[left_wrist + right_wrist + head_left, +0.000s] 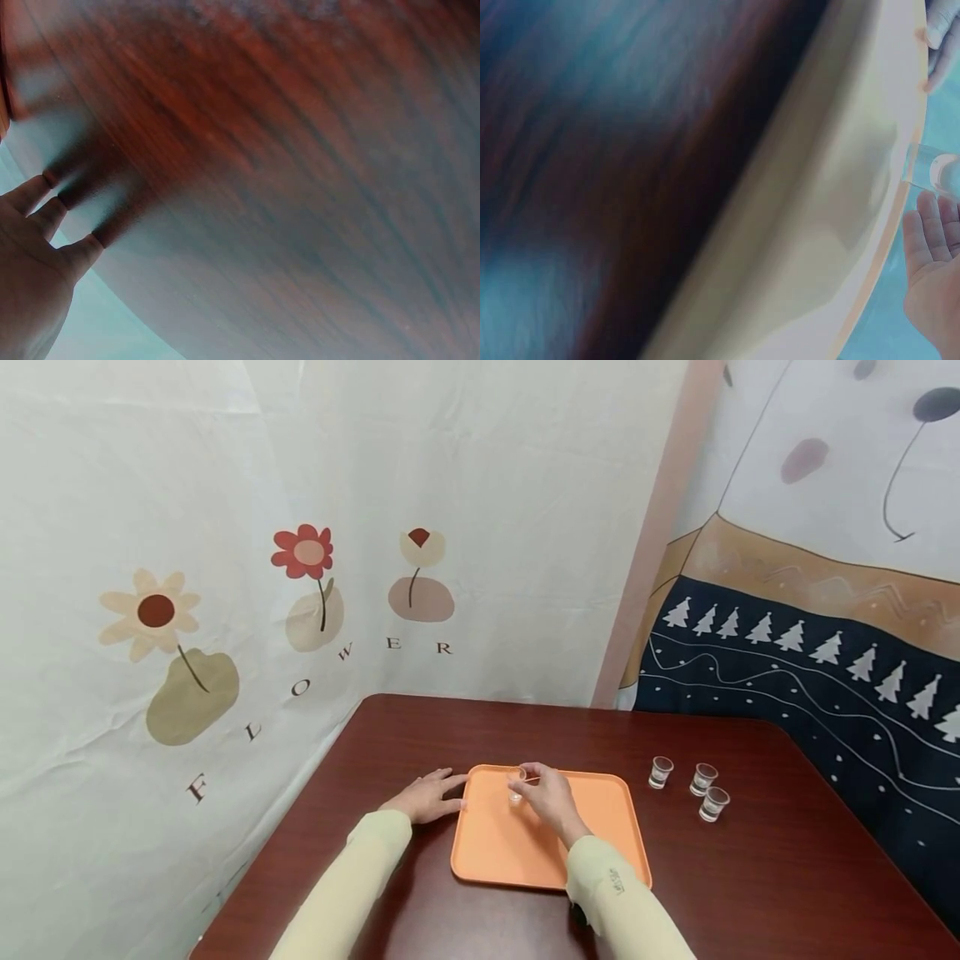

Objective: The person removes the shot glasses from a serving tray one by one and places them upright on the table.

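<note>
A small clear shot glass [515, 797] stands near the back of an orange tray [487, 852]. My right hand [553, 800] pinches this glass near its rim between thumb and fingers. In the right wrist view the glass [924, 165] shows just beyond the fingertips of the right hand [934, 281]. At the tray's left edge rests my left hand [427, 797], its fingers spread and the tips touching the rim. The left wrist view shows the left hand [34, 270] with fingertips down at the dark surface.
Three more shot glasses [660, 772] stand in a loose group on the dark red wooden table [757, 860], right of the tray. Behind the table hangs a pale cloth [517, 527] printed with flowers, and at right a cloth with white trees [795, 668].
</note>
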